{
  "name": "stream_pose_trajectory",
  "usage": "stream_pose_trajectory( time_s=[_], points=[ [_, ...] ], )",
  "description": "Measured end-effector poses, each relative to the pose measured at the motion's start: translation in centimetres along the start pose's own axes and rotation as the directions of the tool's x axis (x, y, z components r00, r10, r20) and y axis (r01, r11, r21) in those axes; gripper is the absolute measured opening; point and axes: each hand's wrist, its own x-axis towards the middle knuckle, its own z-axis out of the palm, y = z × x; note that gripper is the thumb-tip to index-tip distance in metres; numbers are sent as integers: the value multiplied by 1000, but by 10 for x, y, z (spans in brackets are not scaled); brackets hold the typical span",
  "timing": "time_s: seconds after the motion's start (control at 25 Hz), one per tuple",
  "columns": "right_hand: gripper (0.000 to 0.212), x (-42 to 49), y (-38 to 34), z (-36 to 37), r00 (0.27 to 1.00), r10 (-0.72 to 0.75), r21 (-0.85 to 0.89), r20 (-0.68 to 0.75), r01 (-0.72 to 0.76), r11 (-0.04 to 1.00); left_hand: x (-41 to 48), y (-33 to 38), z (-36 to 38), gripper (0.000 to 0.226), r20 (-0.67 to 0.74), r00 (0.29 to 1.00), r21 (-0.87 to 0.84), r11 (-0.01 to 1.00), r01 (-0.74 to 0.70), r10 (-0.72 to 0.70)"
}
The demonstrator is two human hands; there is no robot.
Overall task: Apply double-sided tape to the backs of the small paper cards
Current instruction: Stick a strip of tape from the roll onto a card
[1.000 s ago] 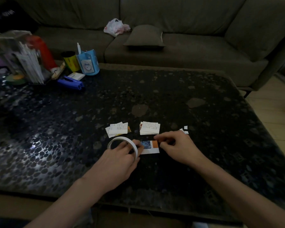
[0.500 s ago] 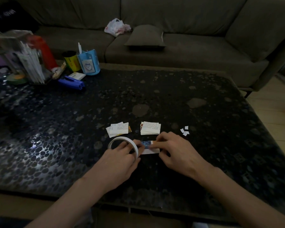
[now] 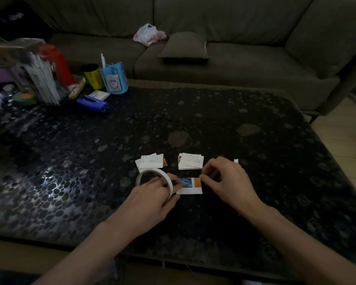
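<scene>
A small card (image 3: 190,185) with blue, orange and white areas lies on the dark table between my hands. My left hand (image 3: 150,200) grips a white roll of double-sided tape (image 3: 154,177) standing on edge at the card's left end. My right hand (image 3: 228,179) has its fingers pinched at the card's right edge; whether it pinches tape or the card I cannot tell. Two stacks of small paper cards lie just beyond: the left stack (image 3: 151,162) and the right stack (image 3: 190,161).
A white scrap (image 3: 236,161) lies right of my right hand. At the table's far left stand a blue pen holder (image 3: 113,79), a yellow can (image 3: 92,77), a blue stapler (image 3: 93,103) and a clear container (image 3: 35,70). A sofa with a cushion (image 3: 183,46) runs behind.
My right hand slid left over the card toward the roll, then drew back to the card's right edge, uncovering the orange patch again. The left hand kept holding the roll.
</scene>
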Motion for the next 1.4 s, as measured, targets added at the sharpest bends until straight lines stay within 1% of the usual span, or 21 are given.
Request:
stream_pose_trajectory(
  time_s=[0.08, 0.2, 0.28, 0.32, 0.48, 0.6, 0.68, 0.76, 0.8, 0.92, 1.04, 1.12, 1.2, 1.24, 1.32, 1.4],
  points=[
    [16, 4, 1, 1, 999, -13, -58, -34, 11, 998, 1, 0, -1, 43, -19, 1000, -11, 1000, 3, -3],
    [36, 11, 4, 4, 994, -80, -161, -80, 66, 985, -2, 0, -3, 43, -25, 1000, 7, 1000, -17, 17],
    [47, 15, 4, 7, 990, -120, -223, -69, 102, 969, -3, -1, -5, 43, -10, 999, 42, 998, -50, 50],
    [49, 18, 3, 9, 990, -133, -252, -53, 116, 961, -4, -1, -5, 43, -3, 998, 59, 996, -61, 61],
    [40, 27, -7, 11, 981, -192, -378, 18, 184, 907, -7, -1, -3, 46, 10, 998, 81, 994, -67, 66],
    [36, 27, -12, 11, 970, -235, -452, 64, 238, 860, -6, -3, -5, 45, -17, 999, 59, 997, -45, 47],
    [36, 27, -12, 9, 969, -237, -449, 71, 243, 860, -4, -3, -7, 44, -33, 999, 37, 999, -31, 32],
    [32, 27, -13, 6, 966, -250, -432, 62, 251, 866, -3, -2, -7, 47, -46, 999, 22, 1000, 4, -3],
    [30, 27, -14, 4, 964, -258, -426, 59, 258, 867, -3, -2, -7, 44, -63, 998, 11, 1000, 29, -28],
    [25, 26, -17, 0, 963, -267, -379, 37, 260, 888, -2, 0, -9, 21, -138, 985, -53, 994, 99, -105],
    [23, 23, -19, -6, 965, -263, -307, -16, 246, 919, -2, 4, -14, 8, -203, 965, -101, 984, 150, -168],
    [23, 19, -20, -10, 955, -291, -289, -65, 261, 921, -2, 5, -16, 9, -226, 955, -106, 980, 170, -190],
    [21, 12, -23, -14, 942, -326, -286, -85, 290, 913, -2, 4, -15, 11, -215, 948, -130, 969, 209, -234],
    [19, 8, -23, -16, 932, -352, -282, -89, 315, 906, -1, 2, -15, 11, -209, 938, -169, 955, 243, -276],
    [17, -2, -23, -17, 903, -419, -272, -99, 380, 884, 1, 0, -13, 15, -200, 898, -317, 893, 318, -391],
    [17, -9, -21, -15, 860, -496, -280, -119, 450, 848, 4, 0, -13, 31, -146, 862, -518, 780, 352, -485]
  ],
)
